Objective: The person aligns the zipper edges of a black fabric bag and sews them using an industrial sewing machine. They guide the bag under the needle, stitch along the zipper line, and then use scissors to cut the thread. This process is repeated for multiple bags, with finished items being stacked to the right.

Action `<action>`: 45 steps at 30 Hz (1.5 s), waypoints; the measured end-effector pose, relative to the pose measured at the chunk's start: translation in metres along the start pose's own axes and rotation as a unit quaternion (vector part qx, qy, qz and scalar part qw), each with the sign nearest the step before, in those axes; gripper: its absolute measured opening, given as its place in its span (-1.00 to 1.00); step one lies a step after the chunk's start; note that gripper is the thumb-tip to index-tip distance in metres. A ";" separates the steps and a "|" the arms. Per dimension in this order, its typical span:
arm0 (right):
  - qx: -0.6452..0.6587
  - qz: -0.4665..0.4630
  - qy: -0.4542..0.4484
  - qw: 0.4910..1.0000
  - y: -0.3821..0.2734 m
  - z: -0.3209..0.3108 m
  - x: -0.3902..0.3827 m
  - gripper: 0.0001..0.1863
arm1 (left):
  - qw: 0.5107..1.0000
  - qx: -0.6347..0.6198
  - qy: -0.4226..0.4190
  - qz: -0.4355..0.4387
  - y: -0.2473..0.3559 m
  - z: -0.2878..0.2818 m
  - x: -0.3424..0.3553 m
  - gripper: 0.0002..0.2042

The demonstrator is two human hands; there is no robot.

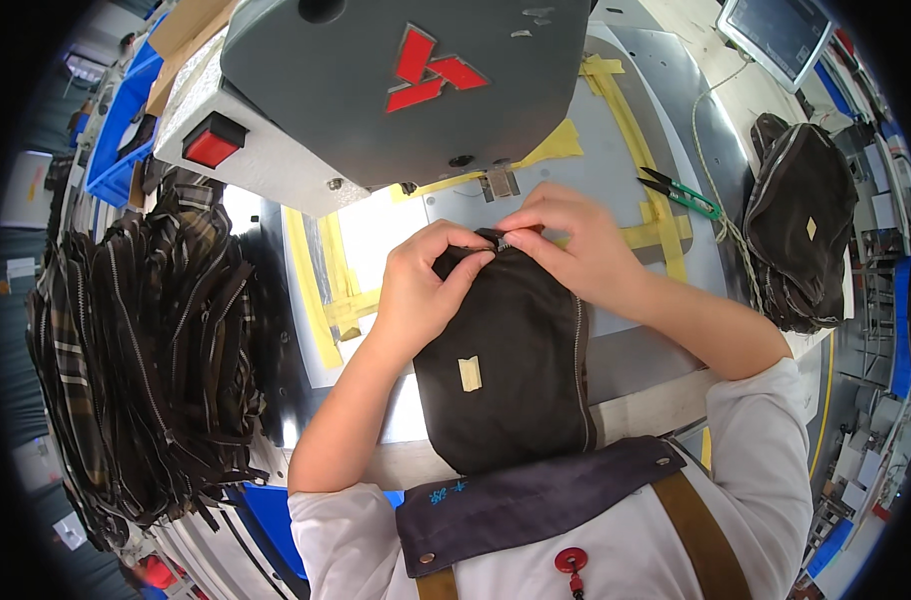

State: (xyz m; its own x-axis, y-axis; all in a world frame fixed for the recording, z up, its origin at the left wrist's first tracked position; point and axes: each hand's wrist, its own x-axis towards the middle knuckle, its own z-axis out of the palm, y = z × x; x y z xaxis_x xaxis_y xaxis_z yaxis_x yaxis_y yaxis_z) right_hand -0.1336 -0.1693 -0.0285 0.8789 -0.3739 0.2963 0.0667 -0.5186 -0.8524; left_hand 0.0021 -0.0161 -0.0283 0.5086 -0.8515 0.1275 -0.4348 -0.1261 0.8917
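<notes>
A grey machine head [406, 145] with a red three-part emblem [416, 55] overhangs the area just beyond the hands; a heap of dark zipped pieces [146, 360] stands left, dark pouches [791, 240] right, and green-handled snips [694, 199] near the right hand [581, 250]. It and the left hand [421, 285] pinch a black pouch [511, 340] by its top edge, before the person's apron [546, 500], which bears blue characters.

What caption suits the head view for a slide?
Left hand and right hand pinch a dark pouch at its far edge by the machine; zippered pieces lie piled at left.
</notes>
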 end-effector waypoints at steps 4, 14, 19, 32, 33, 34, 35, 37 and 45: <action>-0.025 -0.014 -0.057 0.998 -0.002 -0.005 0.007 -0.94 | 0.993 -0.096 0.060 -0.044 -0.004 0.007 -0.003 -0.89; 0.073 0.089 -0.123 0.986 0.002 -0.012 0.015 -0.87 | 1.000 -0.015 -0.019 0.005 0.001 -0.003 -0.002 -0.91; 0.079 0.181 -0.187 0.962 0.005 -0.012 0.022 -0.77 | 0.998 -0.050 -0.028 0.002 0.002 -0.001 -0.003 -0.93; 0.142 0.211 -0.133 0.958 0.003 -0.005 0.005 -0.87 | 0.991 -0.053 -0.050 -0.112 -0.001 -0.005 0.002 -0.90; 0.136 0.209 -0.126 0.960 0.002 -0.004 0.005 -0.87 | 0.991 -0.047 -0.048 -0.114 0.000 -0.005 0.001 -0.90; 0.130 0.206 -0.119 0.963 0.002 -0.002 0.004 -0.87 | 0.991 -0.040 -0.047 -0.116 0.000 -0.004 0.000 -0.90; 0.123 0.204 -0.111 0.965 0.001 -0.001 0.003 -0.87 | 0.994 -0.044 -0.024 -0.100 -0.002 -0.002 -0.002 -0.90; 0.093 0.184 -0.094 0.974 -0.002 0.002 0.003 -0.88 | 0.996 -0.050 0.023 -0.067 -0.009 0.004 -0.004 -0.89; 0.048 0.177 -0.080 0.980 -0.006 0.000 0.004 -0.80 | 0.942 0.170 0.108 0.269 -0.008 0.006 -0.009 -0.82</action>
State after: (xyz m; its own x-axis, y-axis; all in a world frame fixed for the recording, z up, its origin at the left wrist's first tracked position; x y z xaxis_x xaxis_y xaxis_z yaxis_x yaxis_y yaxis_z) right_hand -0.1306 -0.1680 -0.0224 0.9173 -0.3878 -0.0902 -0.2182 -0.3001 -0.9286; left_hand -0.0040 -0.0102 -0.0394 0.2699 -0.7201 0.6392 -0.8671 0.1069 0.4865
